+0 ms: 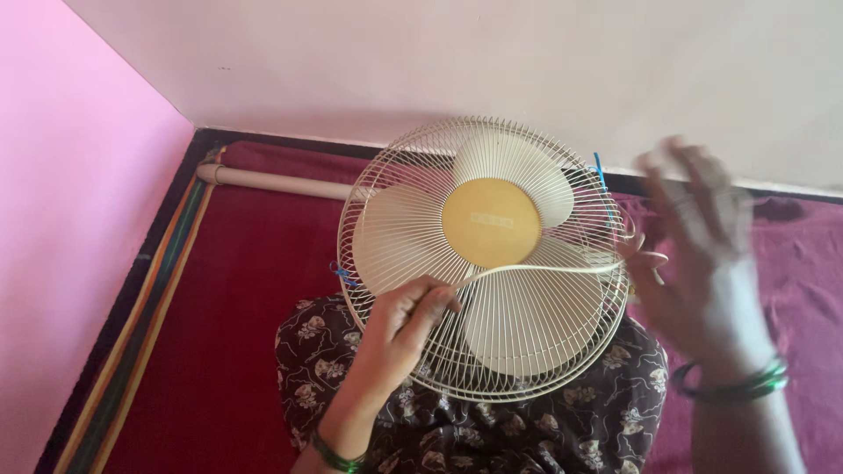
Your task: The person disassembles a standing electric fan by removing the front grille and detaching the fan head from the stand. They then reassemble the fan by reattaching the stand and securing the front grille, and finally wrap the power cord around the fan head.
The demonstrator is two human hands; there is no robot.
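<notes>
Cream wire, the fan guard (485, 259) rests face-up on the person's lap, over patterned dark cloth (562, 426). Her left hand (406, 326) sits on its lower-left rim, fingers pinched closed on a pale strip (536, 272) that runs rightward across the grille. The right hand (698, 254), blurred and spread wide, hovers just off the right rim, holding nothing.
</notes>
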